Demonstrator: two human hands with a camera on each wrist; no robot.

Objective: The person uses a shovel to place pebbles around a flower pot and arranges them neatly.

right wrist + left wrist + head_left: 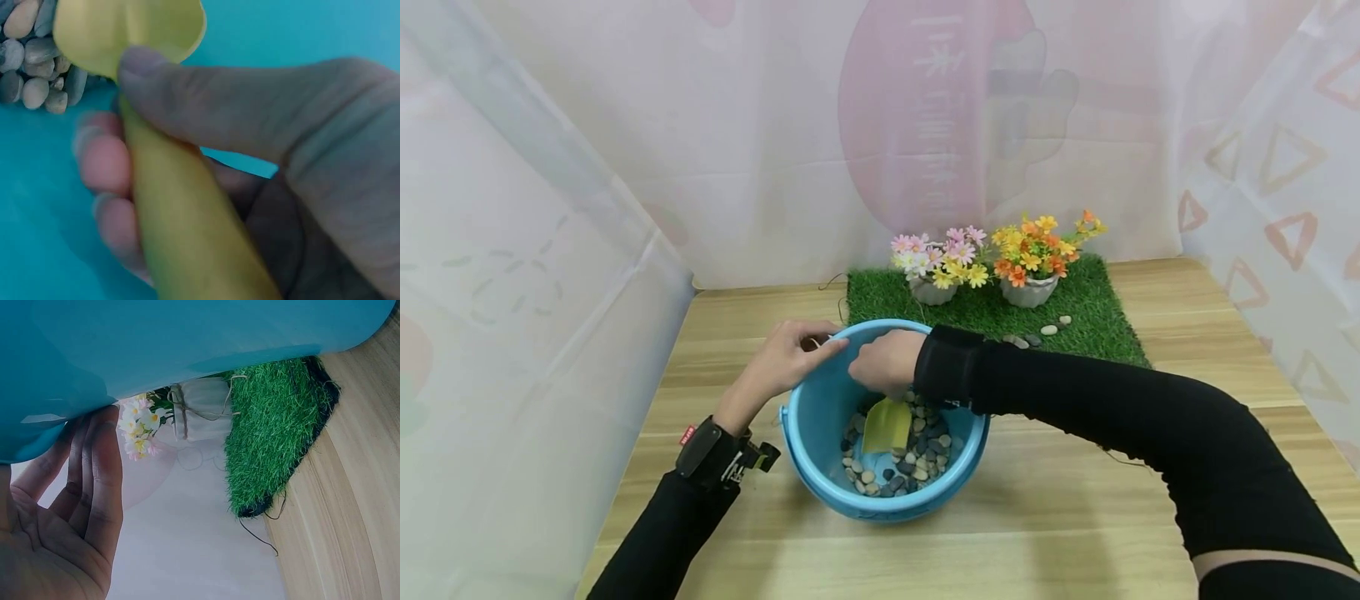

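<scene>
A light-blue bucket [820, 475] stands on the wooden table, pebbles [917, 467] scattered over its bottom. At its far-left rim my left hand [784, 358] pinches the edge; the left wrist view shows the fingers [103, 481] against the outer wall, the thumb hidden there. My right hand [887, 358] reaches inside the bucket and grips a yellow toy shovel [887, 425] by its handle. In the right wrist view, the thumb lies on top of the shovel's handle [181, 219], with fingertips curled around the other side. The blade points down toward the pebbles.
Behind the bucket lies a green turf mat [1097, 308]. On it stand a pot of pink and yellow flowers [934, 290] and a pot of orange and yellow flowers [1030, 290]. A few loose stones [1048, 330] lie near its right side. Printed cloth [737, 167] encloses the table.
</scene>
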